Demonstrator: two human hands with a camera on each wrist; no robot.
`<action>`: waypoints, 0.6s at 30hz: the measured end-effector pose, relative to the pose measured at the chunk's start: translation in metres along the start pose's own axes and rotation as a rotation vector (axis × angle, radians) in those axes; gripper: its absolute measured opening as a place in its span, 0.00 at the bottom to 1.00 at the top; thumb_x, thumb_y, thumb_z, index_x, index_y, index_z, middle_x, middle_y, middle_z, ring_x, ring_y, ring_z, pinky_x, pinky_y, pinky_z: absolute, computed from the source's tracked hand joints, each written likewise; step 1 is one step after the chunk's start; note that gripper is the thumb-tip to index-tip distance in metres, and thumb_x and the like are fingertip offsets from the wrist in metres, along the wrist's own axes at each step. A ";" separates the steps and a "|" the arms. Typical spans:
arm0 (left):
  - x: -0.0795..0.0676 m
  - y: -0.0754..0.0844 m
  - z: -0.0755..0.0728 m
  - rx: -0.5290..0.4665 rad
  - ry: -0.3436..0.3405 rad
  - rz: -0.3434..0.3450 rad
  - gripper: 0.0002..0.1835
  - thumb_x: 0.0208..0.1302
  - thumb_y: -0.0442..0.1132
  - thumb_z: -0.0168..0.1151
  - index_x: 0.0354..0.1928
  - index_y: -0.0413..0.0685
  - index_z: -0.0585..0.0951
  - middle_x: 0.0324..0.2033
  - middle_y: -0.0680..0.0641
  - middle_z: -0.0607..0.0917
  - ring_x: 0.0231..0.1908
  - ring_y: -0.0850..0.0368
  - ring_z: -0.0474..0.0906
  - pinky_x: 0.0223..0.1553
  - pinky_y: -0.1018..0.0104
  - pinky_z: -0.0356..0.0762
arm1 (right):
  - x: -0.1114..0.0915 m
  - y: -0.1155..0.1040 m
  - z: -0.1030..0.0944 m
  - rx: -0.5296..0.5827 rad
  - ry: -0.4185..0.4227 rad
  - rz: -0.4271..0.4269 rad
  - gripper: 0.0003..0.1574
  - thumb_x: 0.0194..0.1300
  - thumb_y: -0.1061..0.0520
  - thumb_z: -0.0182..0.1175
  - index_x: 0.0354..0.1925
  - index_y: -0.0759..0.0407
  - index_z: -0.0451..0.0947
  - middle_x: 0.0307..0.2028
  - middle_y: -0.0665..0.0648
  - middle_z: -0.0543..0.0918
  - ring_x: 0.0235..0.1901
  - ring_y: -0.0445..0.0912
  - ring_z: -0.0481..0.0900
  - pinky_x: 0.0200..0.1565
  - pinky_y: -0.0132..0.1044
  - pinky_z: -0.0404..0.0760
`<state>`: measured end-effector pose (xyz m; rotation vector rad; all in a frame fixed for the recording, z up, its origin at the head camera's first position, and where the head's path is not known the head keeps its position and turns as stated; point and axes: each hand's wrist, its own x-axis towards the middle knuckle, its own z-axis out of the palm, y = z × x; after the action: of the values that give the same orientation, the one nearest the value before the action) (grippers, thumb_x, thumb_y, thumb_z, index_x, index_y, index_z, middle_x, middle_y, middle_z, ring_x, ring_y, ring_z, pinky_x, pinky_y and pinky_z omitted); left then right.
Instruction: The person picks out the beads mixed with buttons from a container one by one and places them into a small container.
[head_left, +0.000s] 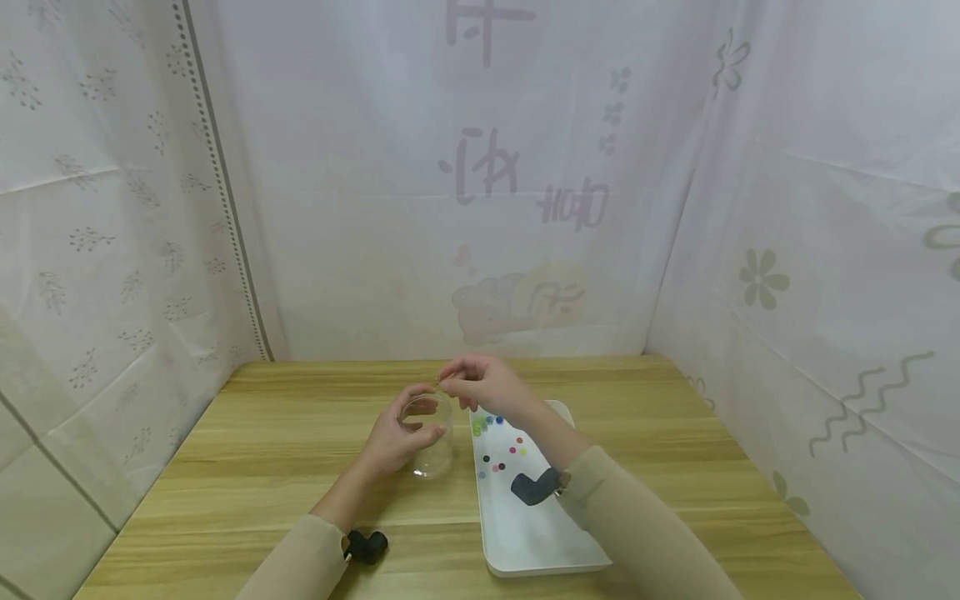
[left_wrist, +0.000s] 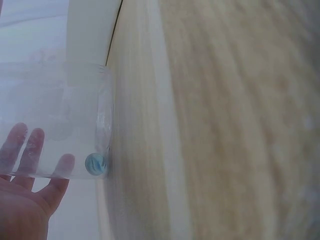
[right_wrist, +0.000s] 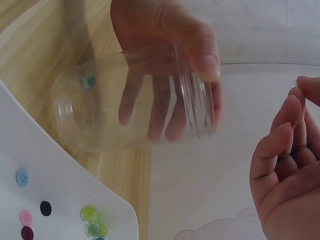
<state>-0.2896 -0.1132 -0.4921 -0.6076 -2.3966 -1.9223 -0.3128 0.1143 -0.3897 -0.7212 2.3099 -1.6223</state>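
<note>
A clear jar (head_left: pixel 433 458) stands on the wooden table, with my left hand (head_left: pixel 396 435) gripping it round the side near the rim. Through the wall in the left wrist view, a blue-and-white swirled marble (left_wrist: pixel 95 164) lies at the jar's bottom. My right hand (head_left: pixel 491 388) is just above and beside the jar's mouth. Between its thumb and forefinger it pinches a small, clear glassy marble (right_wrist: pixel 294 85), mostly covered by the fingertips.
Right of the jar lies a white tray (head_left: pixel 525 542), partly under my right forearm. It carries several coloured buttons (right_wrist: pixel 46 208) and, toward its far left corner, several green and blue marbles (right_wrist: pixel 90 213). Patterned curtains (head_left: pixel 360 250) surround the table.
</note>
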 end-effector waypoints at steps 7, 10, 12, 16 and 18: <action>0.000 -0.001 0.000 -0.002 0.010 -0.007 0.34 0.68 0.42 0.74 0.74 0.55 0.73 0.70 0.31 0.80 0.72 0.36 0.76 0.72 0.32 0.76 | 0.003 0.005 0.009 0.008 -0.025 0.001 0.13 0.76 0.52 0.69 0.54 0.55 0.87 0.32 0.49 0.86 0.29 0.45 0.78 0.33 0.34 0.78; 0.000 0.000 0.000 0.002 0.012 -0.001 0.34 0.68 0.42 0.74 0.74 0.53 0.73 0.69 0.33 0.81 0.72 0.36 0.76 0.71 0.33 0.77 | 0.003 0.008 0.013 0.015 -0.028 -0.002 0.12 0.76 0.54 0.68 0.54 0.55 0.87 0.32 0.48 0.86 0.29 0.45 0.78 0.33 0.34 0.78; 0.000 0.001 0.000 0.008 0.014 -0.002 0.35 0.68 0.42 0.74 0.74 0.53 0.73 0.69 0.36 0.81 0.72 0.36 0.76 0.71 0.33 0.77 | 0.003 0.009 0.015 0.012 -0.028 -0.004 0.12 0.76 0.55 0.68 0.54 0.56 0.87 0.33 0.48 0.87 0.29 0.45 0.79 0.33 0.34 0.78; 0.000 0.001 0.000 0.014 0.019 -0.006 0.35 0.68 0.43 0.74 0.75 0.55 0.73 0.70 0.41 0.81 0.71 0.39 0.76 0.71 0.35 0.78 | 0.004 0.012 0.018 -0.006 -0.024 0.007 0.11 0.76 0.54 0.68 0.53 0.54 0.88 0.33 0.48 0.87 0.29 0.46 0.79 0.32 0.32 0.79; 0.000 0.002 0.000 0.013 0.021 -0.006 0.35 0.68 0.43 0.75 0.74 0.56 0.74 0.70 0.43 0.81 0.71 0.40 0.77 0.71 0.35 0.78 | 0.004 0.014 0.019 -0.010 -0.025 0.015 0.12 0.76 0.53 0.68 0.54 0.54 0.87 0.33 0.48 0.87 0.29 0.48 0.79 0.32 0.32 0.79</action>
<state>-0.2888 -0.1133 -0.4907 -0.5776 -2.3990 -1.9043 -0.3114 0.1000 -0.4091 -0.7208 2.3019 -1.5882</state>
